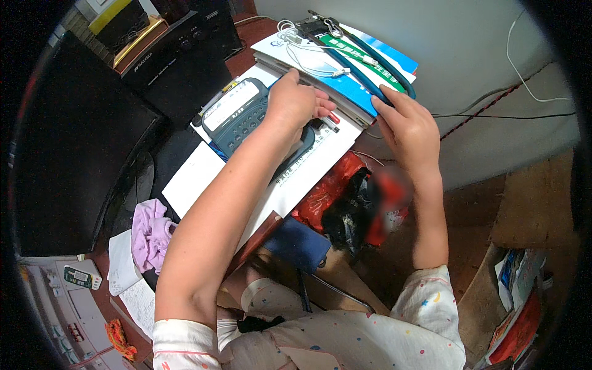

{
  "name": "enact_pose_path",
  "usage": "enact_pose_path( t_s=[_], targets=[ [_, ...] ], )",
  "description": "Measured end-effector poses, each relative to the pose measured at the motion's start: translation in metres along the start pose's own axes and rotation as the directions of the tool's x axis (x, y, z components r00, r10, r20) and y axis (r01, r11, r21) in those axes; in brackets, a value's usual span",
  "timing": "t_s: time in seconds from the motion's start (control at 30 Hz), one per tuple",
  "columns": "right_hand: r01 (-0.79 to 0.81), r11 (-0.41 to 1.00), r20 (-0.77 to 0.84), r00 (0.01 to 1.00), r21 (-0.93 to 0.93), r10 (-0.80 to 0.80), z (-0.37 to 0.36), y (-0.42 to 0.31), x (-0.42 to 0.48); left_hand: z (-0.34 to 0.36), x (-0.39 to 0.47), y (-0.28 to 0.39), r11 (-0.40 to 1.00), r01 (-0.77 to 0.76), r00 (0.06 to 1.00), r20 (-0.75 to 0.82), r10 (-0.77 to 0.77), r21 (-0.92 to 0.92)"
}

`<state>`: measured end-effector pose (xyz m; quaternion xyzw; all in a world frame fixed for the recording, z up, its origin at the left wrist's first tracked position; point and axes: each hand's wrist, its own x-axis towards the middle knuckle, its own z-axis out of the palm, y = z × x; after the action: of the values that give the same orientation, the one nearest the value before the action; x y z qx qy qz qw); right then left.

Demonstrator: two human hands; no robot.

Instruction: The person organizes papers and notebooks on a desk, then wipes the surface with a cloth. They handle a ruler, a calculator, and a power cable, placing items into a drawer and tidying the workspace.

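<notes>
My left hand [296,102] hovers over a dark desk calculator [247,104], its fingers curled loosely near the edge of a stack of books and papers [277,56]; whether it touches the stack cannot be told. My right hand [409,122] is at the stack's right corner, its thumb and fingers around the corner by a dark blue tubular handle [365,85]. A white cable [319,71] with plugs lies coiled on the stack. Pens [332,122] with red and dark parts lie beside the calculator, on white papers [319,162].
A black monitor [78,152] and a black SANSUI speaker [180,64] stand at the left. A lilac cloth [150,231] lies near handwritten sheets [134,296]. Red and black plastic bags [347,203] are below the desk edge. Cables [490,99] run along the wall at right.
</notes>
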<state>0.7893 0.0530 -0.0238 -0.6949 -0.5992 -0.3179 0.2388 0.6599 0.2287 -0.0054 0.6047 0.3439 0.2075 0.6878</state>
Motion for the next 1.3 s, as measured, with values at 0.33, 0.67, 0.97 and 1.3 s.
enact_pose_path(
  t_s=[0.33,0.67,0.97,1.3],
  targets=[
    [-0.04,0.997,-0.026,0.999,0.058,0.042,0.006,0.003,-0.003,0.0,-0.001,-0.002,1.0,0.012,1.0,0.015,-0.012,-0.024],
    [-0.092,0.992,0.006,0.996,0.086,0.092,0.004,-0.008,-0.002,0.005,0.001,-0.005,0.994,0.035,0.999,0.022,-0.033,-0.101],
    [-0.148,0.985,0.057,0.988,0.093,0.143,-0.005,-0.013,0.001,0.01,-0.003,0.002,0.991,0.071,0.997,0.035,-0.068,-0.11],
    [-0.171,0.974,0.1,0.982,0.15,0.158,-0.001,-0.013,-0.006,-0.029,-0.178,-0.011,0.999,-0.007,0.85,0.526,0.027,-0.042]
  ],
)
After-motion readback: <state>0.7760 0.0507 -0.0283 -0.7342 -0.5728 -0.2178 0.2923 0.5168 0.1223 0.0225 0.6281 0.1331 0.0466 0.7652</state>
